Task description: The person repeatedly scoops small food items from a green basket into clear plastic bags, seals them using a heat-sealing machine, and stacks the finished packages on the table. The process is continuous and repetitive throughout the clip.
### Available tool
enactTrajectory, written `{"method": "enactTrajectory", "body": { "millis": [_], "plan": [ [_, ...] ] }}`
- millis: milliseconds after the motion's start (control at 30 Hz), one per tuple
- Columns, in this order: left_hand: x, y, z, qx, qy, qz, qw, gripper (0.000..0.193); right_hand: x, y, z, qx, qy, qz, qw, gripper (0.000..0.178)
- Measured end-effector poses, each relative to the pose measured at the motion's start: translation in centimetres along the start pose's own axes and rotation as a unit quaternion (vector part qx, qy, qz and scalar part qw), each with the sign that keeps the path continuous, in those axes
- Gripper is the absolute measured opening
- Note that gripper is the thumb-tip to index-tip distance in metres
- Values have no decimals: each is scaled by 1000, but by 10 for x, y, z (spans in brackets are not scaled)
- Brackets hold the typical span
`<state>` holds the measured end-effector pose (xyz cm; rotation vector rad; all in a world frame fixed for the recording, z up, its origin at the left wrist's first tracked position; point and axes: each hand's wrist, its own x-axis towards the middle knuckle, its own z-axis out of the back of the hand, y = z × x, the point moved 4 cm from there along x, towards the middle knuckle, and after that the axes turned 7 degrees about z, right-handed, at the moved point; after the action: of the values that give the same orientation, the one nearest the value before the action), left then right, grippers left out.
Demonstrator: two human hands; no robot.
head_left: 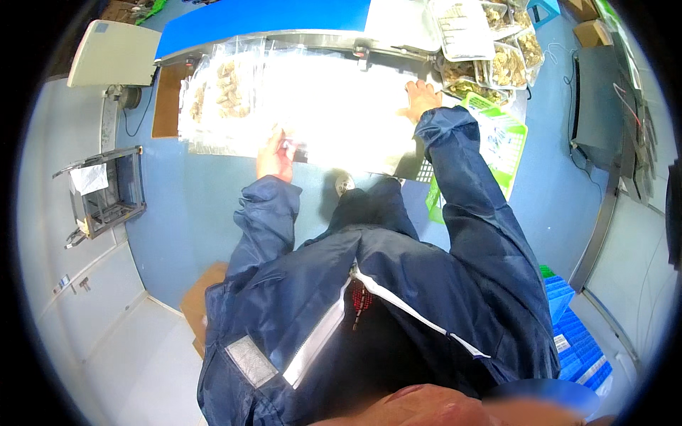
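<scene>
My left hand (275,156) is at the front edge of the bright metal table (341,121), its fingers curled by the edge of clear plastic film; glare hides what they hold. To its left lie clear plastic bags (226,92) with brownish pieces of food inside. My right hand (421,98) rests at the table's right side with fingers spread and nothing in them. Just past it stand stacked clear trays (508,67) of brown, mushroom-like pieces. An upturned clear tray (462,32) sits at the back of the stack.
A green plastic basket (513,160) stands right of my right forearm. A blue conveyor belt (263,25) runs behind the table. On the left are a beige machine lid (114,57) and a metal frame (114,192). Blue crates (579,348) and a cardboard box (195,305) stand near me.
</scene>
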<state>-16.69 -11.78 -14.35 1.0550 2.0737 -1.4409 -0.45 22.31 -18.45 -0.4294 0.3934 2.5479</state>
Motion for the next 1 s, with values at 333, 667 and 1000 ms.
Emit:
{"method": "enactTrajectory", "body": {
  "millis": [333,667,1000],
  "plan": [
    [-35,-2,-30,-14,27,-15,999,23,16,39,11,-15,44,178,983,60],
    [-45,68,-7,-55,80,91,991,24,-28,86,-22,-16,-42,348,936,42],
    [-33,166,-37,-149,-29,111,982,23,-42,1,13,130,-190,355,906,29]
  ]
}}
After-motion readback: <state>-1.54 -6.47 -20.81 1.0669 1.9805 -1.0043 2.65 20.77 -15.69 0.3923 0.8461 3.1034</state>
